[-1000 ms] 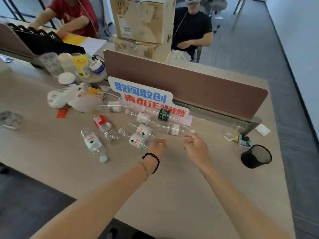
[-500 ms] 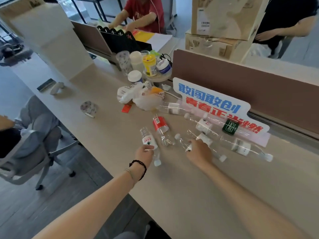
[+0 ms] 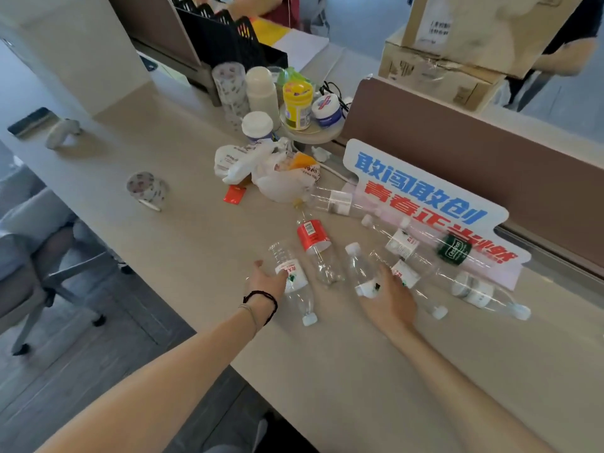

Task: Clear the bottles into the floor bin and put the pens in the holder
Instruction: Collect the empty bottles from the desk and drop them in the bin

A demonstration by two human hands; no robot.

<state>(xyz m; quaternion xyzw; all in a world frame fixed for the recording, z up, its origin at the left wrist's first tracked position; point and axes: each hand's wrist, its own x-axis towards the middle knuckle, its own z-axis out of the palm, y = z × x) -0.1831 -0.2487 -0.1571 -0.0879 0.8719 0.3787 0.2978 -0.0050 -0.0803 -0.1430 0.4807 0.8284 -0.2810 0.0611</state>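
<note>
Several empty clear plastic bottles lie on the beige desk (image 3: 359, 371). My left hand (image 3: 264, 284) wraps the labelled middle of a white-labelled bottle (image 3: 295, 289) lying near the desk's front edge. My right hand (image 3: 387, 300) closes over a small white-capped bottle (image 3: 359, 268). Between the two lies a red-labelled bottle (image 3: 312, 238). Further right are a green-labelled bottle (image 3: 454, 253) and a capped bottle (image 3: 483, 294). No pens, pen holder or floor bin are in view.
A blue and red sign (image 3: 421, 191) leans on the brown divider (image 3: 474, 165) behind the bottles. White plastic bags (image 3: 274, 171), jars (image 3: 295, 104) and a tape roll (image 3: 147, 189) crowd the left. An office chair (image 3: 32, 256) stands on the floor at left.
The view has swung left, so the black mesh cup at right is out of frame. Both hands moved left across the desk and now rest on bottles.
</note>
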